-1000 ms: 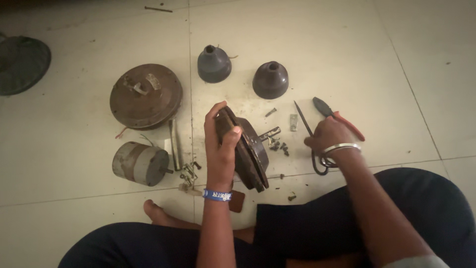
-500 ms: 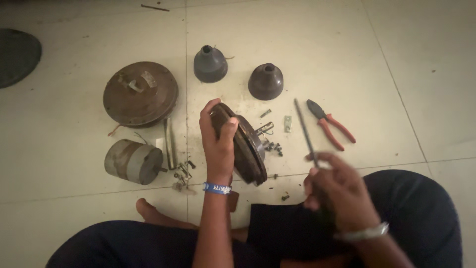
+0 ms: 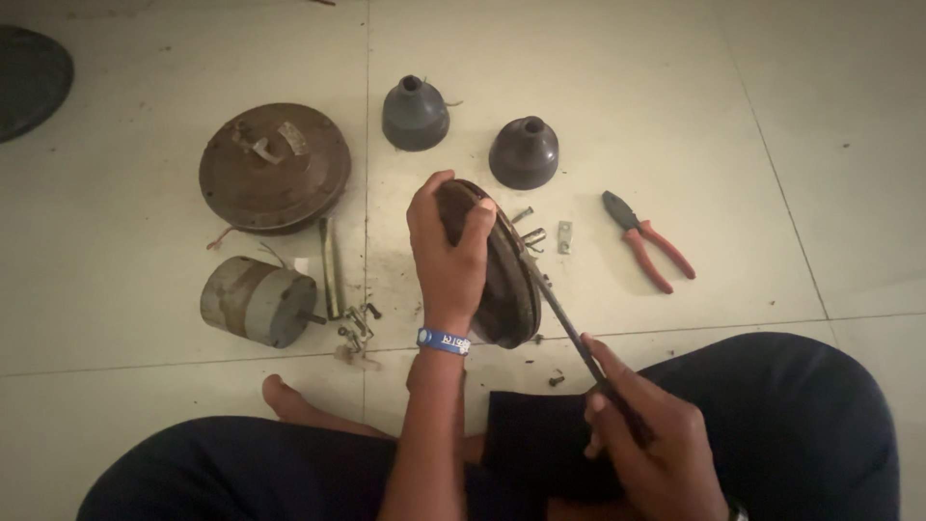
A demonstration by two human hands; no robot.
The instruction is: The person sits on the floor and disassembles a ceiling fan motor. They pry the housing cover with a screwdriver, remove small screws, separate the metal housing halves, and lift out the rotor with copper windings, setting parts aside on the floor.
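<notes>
Two hands shared one job at the centre of the frame. The left hand (image 3: 446, 253) was clamped over the top rim of a dark, round metal motor housing (image 3: 502, 285) stood on edge on the pale tiled floor (image 3: 675, 96), apparently to steady it and expose its seam. The right hand (image 3: 648, 446), at lower right, was closed around the handle of a long dark screwdriver (image 3: 564, 323) (its tip met the housing's right edge). The tool's long axis ran diagonally, pointing toward the upper left. Red-handled pliers (image 3: 648, 241) lay apart at the right.
</notes>
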